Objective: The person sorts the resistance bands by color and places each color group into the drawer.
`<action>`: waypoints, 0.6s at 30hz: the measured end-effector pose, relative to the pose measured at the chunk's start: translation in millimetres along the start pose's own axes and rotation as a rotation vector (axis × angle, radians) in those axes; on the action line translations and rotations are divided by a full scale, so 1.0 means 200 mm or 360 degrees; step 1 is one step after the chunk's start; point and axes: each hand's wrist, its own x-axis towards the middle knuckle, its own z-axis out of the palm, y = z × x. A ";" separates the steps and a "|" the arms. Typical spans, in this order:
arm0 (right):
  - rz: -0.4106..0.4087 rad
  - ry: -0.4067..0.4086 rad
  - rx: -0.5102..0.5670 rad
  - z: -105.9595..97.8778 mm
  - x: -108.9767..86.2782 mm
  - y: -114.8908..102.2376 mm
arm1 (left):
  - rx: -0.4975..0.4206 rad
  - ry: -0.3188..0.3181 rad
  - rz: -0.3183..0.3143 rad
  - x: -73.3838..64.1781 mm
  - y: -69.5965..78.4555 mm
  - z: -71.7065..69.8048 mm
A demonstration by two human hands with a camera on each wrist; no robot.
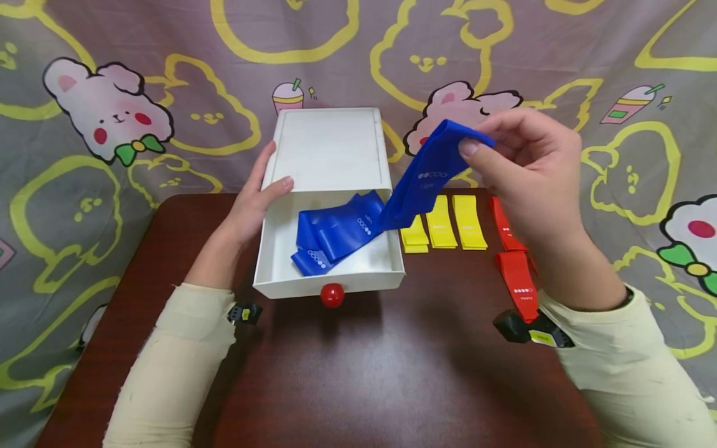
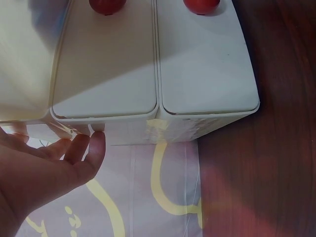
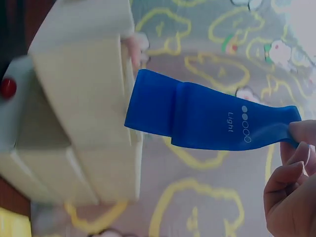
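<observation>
A white cabinet [image 1: 330,149] stands on the table with its top drawer [image 1: 274,264] pulled out, a red knob [image 1: 332,295] on its front. Folded blue resistance bands [image 1: 342,230] lie in the drawer. My left hand [image 1: 254,205] rests against the cabinet's left side, thumb on the top edge; in the left wrist view its fingers [image 2: 94,148] touch the side wall. Between thumb and fingers, my right hand [image 1: 532,168] pinches a blue resistance band [image 1: 428,171] marked "Light". This band hangs down at the drawer's right edge. The right wrist view shows the band [image 3: 207,118] stretched out flat.
Several folded yellow bands [image 1: 469,223] lie on the dark table [image 1: 358,373] right of the cabinet. Red bands [image 1: 516,283] lie farther right, partly hidden by my right arm. Two lower drawers with red knobs [image 2: 201,4] show in the left wrist view. A patterned curtain [image 1: 336,68] hangs behind.
</observation>
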 end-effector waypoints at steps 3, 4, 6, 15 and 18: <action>-0.0023 -0.0131 -0.0069 0.08 0.00 0.00 | -0.0005 0.0002 -0.0008 0.00 0.00 0.00; -0.0015 -0.0166 -0.0092 0.12 -0.01 0.01 | -0.0005 0.0005 -0.0014 0.00 0.00 0.00; -0.0010 -0.0243 -0.0159 0.18 -0.01 0.02 | 0.0003 0.0011 -0.0029 0.00 0.00 0.00; 0.0100 -0.0468 -0.0160 0.46 -0.08 0.13 | 0.0028 0.0022 -0.0028 0.00 0.00 -0.01; 0.0181 -0.0492 -0.0081 0.53 -0.11 0.14 | 0.0029 0.0015 -0.0003 0.01 0.00 0.00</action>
